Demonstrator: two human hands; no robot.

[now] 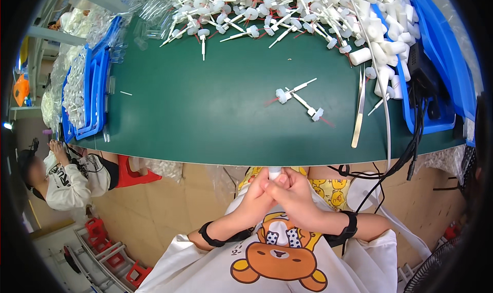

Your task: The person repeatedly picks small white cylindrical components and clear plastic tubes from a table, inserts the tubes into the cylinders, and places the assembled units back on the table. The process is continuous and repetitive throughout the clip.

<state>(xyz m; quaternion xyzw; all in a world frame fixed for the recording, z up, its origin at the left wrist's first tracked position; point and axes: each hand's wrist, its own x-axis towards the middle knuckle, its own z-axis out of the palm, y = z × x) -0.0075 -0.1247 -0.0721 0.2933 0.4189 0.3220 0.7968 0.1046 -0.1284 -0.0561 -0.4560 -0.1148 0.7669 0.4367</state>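
Note:
Just below the table's front edge, my left hand [258,194] and my right hand [290,194] are pressed together. Both are closed around a small white plastic cylinder [275,173], and only its top end shows between the thumbs and fingers. Two white stem parts with round caps and thin red wires lie on the green table [195,103] ahead of my hands: one stem part [281,95] points right, and the other stem part [311,111] lies crossing near it. Metal tweezers [358,111] rest farther right.
Many white stem parts [251,31] are heaped at the back, beside white cylinders [382,52]. Blue trays [97,93] stand left, and a blue bin [447,46] right. A white cable [382,88] and black cables [411,149] hang over the right edge. Another person [67,175] sits at left.

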